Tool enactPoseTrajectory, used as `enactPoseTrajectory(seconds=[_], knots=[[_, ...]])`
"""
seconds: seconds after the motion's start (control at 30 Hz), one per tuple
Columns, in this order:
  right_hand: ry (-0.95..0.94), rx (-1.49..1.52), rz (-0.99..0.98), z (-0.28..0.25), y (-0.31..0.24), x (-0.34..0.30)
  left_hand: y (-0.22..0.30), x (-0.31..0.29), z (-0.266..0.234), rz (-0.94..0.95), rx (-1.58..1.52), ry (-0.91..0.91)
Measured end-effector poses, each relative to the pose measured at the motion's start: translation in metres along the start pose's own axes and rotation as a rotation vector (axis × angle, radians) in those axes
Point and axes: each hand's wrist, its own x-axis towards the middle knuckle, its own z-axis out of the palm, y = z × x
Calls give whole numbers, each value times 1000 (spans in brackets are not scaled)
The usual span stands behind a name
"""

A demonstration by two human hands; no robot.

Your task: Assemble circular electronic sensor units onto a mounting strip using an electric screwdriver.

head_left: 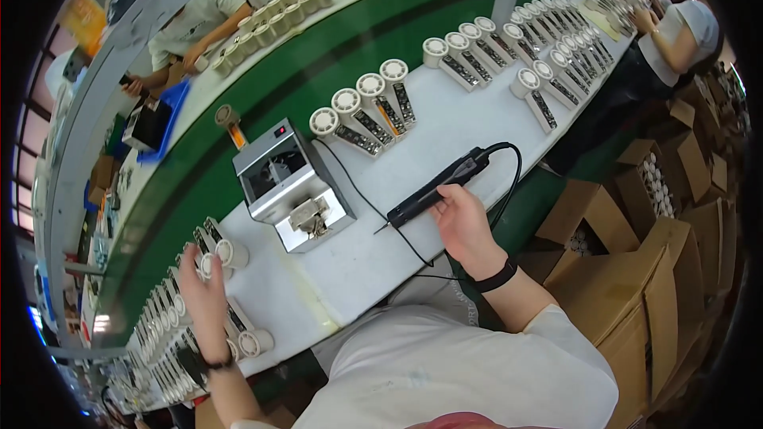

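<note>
At the left end of the white table, my left hand (204,299) reaches into a cluster of handheld fans. Its thumb and fingers close around the round head of a white handheld fan (207,265), with another white fan head (232,253) right beside it. My right hand (462,226) has its thumb and fingers on the side of a black electric screwdriver (433,191). The thin bit points left and a cord leaves the rear end. Beyond the left hand's fans stands a silver metal machine (290,183) with an open front and a red-lit switch.
Fans with exposed circuit boards (372,115) stand in rows along the table (358,262), and more (548,83) at the far right. A green conveyor (262,87) runs behind. Cardboard boxes (612,286) crowd the right side. Co-workers sit across and far right.
</note>
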Motion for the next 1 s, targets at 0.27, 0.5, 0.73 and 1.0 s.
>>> enactPoseTrajectory(seconds=[0.27,0.5,0.73,1.0], knots=[[-49,23,146,-7,-21,-1,-24,206,149,-121,205,-327],[-37,28,193,-12,-31,-18,-82,237,220,-176,67,-413],[-12,-13,157,-13,-20,-26,-90,244,226,-455,-454,-384],[11,-47,91,-18,-7,-47,-78,209,179,-678,-545,-234]])
